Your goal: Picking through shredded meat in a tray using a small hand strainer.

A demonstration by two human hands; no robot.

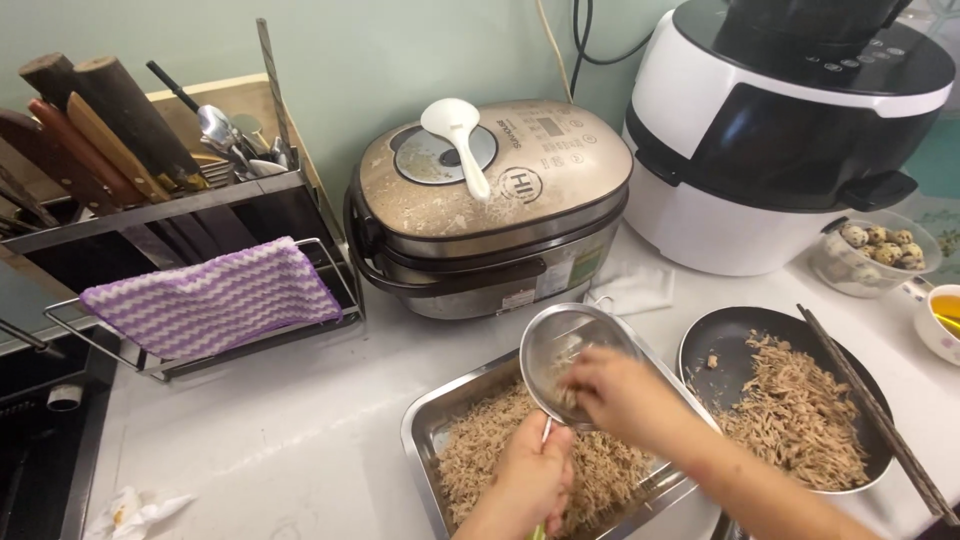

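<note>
Crowding white counter (300, 420): rice cooker (490, 210), steel tray (440, 410).

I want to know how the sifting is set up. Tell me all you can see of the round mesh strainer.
The mesh strainer is a round, shallow bowl of fine metal wire with a shiny rim. It is held tilted over the steel tray of shredded bits. The left hand grips its thin handle from below; the right hand reaches into the bowl, fingers on a few shreds inside.

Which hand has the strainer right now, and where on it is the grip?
The left hand grips the round metal mesh strainer by its handle, over the steel tray. The right hand reaches into the strainer's bowl, holding nothing clearly.
</note>
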